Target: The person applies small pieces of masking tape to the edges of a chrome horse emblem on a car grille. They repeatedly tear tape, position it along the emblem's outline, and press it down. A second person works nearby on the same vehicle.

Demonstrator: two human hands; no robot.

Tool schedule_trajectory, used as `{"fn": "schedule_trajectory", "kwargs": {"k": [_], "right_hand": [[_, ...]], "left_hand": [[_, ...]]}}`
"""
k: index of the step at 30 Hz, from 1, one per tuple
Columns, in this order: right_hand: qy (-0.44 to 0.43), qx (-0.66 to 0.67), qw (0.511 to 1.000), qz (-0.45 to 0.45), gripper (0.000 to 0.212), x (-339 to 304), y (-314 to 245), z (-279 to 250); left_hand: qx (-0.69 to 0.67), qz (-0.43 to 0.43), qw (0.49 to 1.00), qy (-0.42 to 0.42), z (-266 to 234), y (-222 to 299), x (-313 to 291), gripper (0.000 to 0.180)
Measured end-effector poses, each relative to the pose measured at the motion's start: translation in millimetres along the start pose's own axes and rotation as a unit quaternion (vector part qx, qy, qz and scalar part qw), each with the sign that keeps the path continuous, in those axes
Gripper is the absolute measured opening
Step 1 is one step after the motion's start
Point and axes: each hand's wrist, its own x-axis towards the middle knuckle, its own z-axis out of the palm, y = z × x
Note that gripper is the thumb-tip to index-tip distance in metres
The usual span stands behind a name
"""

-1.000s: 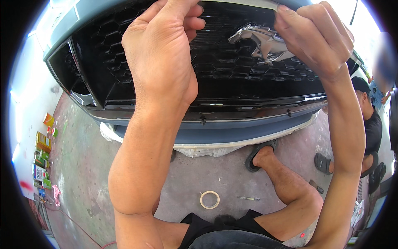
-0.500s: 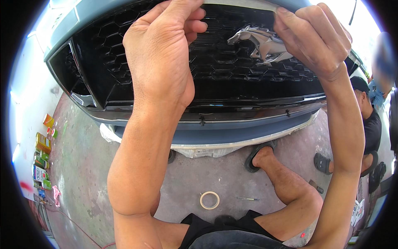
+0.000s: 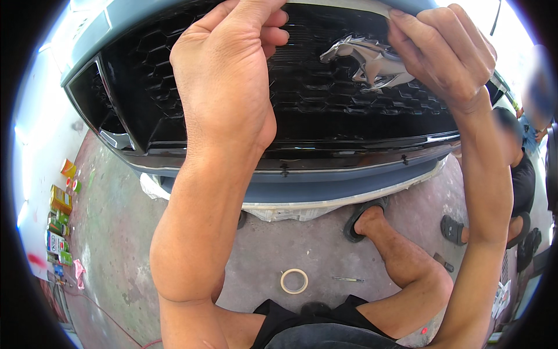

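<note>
A pale strip of masking tape (image 3: 343,6) runs between my hands along the upper edge of a car's black honeycomb grille (image 3: 314,110). My left hand (image 3: 224,75) is closed near the strip's left end, its fingertips partly cut off by the picture's top edge. At the other end, my right hand (image 3: 444,52) pinches the tape between thumb and fingers. Just beside the right hand, a silver horse emblem (image 3: 378,63) sits on the grille. Grey-blue bumper panels (image 3: 325,191) surround the grille, with masking paper (image 3: 290,213) along the lower edge.
On the floor between my legs lie a tape roll (image 3: 283,281) and a thin pen-like tool (image 3: 349,280). Several cans (image 3: 60,200) line the left wall, near a red hose (image 3: 110,319). Another person in black (image 3: 524,180) crouches at the right. A dark block (image 3: 443,262) lies beside my knee.
Both hands keep their grip at the grille's top edge. My right hand has shifted very slightly right, and my left a little left.
</note>
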Motion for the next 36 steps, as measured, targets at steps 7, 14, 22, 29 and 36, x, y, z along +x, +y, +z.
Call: {"fn": "schedule_trajectory", "kwargs": {"k": [7,14,22,29,36], "right_hand": [[0.006,0.002,1.000,-0.021,0.012,4,3,1],[-0.109,0.030,0.994,0.014,0.037,-6,4,-21],[-0.090,0.020,0.989,0.113,0.034,-20,-10,-33],[0.111,0.363,0.520,0.766,0.020,30,-124,-49],[0.197,0.513,0.242,0.800,0.040,73,-122,-5]], "left_hand": [[-0.005,-0.017,0.999,-0.029,-11,-3,8,0.014],[-0.001,-0.020,1.000,-0.006,-9,-4,9,0.014],[0.004,-0.010,1.000,0.030,-1,-3,4,0.014],[0.010,-0.044,0.997,0.059,-3,-10,10,0.013],[0.033,-0.072,0.996,0.035,-15,-8,19,0.014]]}}
